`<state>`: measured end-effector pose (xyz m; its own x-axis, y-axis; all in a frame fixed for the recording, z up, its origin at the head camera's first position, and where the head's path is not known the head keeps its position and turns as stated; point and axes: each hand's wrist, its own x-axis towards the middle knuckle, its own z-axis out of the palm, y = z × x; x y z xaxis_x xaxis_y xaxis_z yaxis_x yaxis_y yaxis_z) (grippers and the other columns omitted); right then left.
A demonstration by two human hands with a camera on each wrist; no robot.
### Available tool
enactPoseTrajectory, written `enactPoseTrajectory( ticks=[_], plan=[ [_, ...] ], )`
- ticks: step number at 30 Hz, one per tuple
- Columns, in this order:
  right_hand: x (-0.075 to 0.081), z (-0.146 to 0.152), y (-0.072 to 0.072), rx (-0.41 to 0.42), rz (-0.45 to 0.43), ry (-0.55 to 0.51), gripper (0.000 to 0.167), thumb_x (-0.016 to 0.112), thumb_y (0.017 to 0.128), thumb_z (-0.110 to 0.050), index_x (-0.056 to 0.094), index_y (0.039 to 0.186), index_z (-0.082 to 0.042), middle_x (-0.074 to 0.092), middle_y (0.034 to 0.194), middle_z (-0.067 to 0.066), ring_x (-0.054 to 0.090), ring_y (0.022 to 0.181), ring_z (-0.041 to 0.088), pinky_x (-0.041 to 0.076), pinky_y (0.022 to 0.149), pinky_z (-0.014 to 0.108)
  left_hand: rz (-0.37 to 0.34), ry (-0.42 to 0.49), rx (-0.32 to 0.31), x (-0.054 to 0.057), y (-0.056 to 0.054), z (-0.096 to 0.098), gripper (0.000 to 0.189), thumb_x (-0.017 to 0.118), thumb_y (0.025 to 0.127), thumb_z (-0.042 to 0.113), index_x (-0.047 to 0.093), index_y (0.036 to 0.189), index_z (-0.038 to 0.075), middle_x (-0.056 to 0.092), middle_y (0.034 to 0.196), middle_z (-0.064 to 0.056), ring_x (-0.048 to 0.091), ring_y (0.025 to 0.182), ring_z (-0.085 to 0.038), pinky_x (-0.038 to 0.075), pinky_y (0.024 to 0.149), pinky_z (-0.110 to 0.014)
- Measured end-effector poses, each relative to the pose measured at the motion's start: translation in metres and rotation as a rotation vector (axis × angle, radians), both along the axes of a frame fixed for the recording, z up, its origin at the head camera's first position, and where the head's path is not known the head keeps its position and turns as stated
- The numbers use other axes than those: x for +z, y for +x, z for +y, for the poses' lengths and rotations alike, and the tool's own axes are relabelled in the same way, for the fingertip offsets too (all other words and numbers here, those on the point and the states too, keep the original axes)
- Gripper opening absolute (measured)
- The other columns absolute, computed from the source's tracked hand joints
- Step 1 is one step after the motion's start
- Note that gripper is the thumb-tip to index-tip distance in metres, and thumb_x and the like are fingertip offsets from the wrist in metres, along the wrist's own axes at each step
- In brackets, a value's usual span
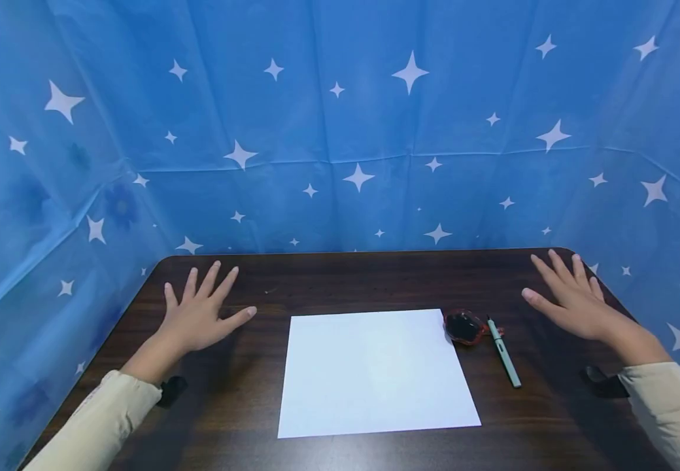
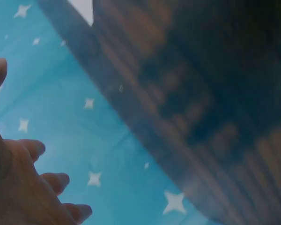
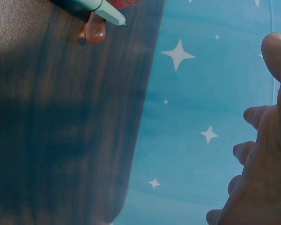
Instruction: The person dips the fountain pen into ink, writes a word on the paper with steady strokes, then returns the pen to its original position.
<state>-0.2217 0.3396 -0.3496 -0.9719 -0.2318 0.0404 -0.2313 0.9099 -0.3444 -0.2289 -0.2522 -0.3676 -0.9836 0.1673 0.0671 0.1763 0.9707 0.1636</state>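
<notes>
Both hands hover above a dark wooden table with fingers spread and nothing held. The left hand [image 1: 197, 317] is over the table's left side, apart from the white sheet of paper [image 1: 375, 376]. Over the right side is the right hand [image 1: 581, 304], nearest to a pale green pen [image 1: 505, 353]. The pen's upper end lies across part of the sunglasses [image 1: 465, 326], which have a reddish frame and dark lenses. These sunglasses sit at the paper's upper right corner. In the right wrist view the pen [image 3: 105, 10] shows its tip, with part of the glasses beneath.
A blue cloth [image 1: 369, 131] with white stars hangs behind the table [image 1: 340, 281] and along both sides. Each wrist wears a black strap, and the cream sleeves reach in from the lower corners. Shadows of the hands fall on the wood.
</notes>
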Motion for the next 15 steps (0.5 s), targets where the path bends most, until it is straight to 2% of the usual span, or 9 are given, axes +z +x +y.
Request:
enactPoseTrajectory(
  ticks=[5,11,15],
  plan=[
    [-0.008,0.000,-0.002,-0.006,-0.024,-0.067,0.077,0.039,0.101,-0.047,0.000,0.154,-0.008,-0.014,0.155,0.029,-0.029,0.134,0.050,-0.011,0.096,0.078,-0.011,0.026,-0.051,-0.025,0.003,0.016,0.090,0.045,0.087,0.071,0.019,0.155,0.017,0.007,0.160,-0.020,0.000,0.141,-0.053,-0.012,0.100,-0.075],
    [-0.022,0.000,-0.005,0.005,-0.060,-0.151,0.075,0.037,0.102,-0.046,0.000,0.154,-0.006,-0.015,0.154,0.030,-0.028,0.134,0.052,-0.012,0.096,0.078,-0.019,0.065,-0.114,-0.050,0.011,0.038,0.088,0.046,0.087,0.070,0.018,0.155,0.020,0.008,0.161,-0.016,0.004,0.143,-0.049,-0.008,0.102,-0.074],
    [-0.029,-0.001,-0.004,0.010,-0.082,-0.199,0.076,0.037,0.102,-0.045,-0.001,0.154,-0.006,-0.015,0.154,0.030,-0.029,0.134,0.052,-0.012,0.096,0.077,-0.098,0.077,-0.171,-0.061,0.017,0.050,0.090,0.047,0.086,0.071,0.018,0.155,0.020,0.007,0.161,-0.014,0.004,0.144,-0.048,-0.006,0.103,-0.075]
  ],
)
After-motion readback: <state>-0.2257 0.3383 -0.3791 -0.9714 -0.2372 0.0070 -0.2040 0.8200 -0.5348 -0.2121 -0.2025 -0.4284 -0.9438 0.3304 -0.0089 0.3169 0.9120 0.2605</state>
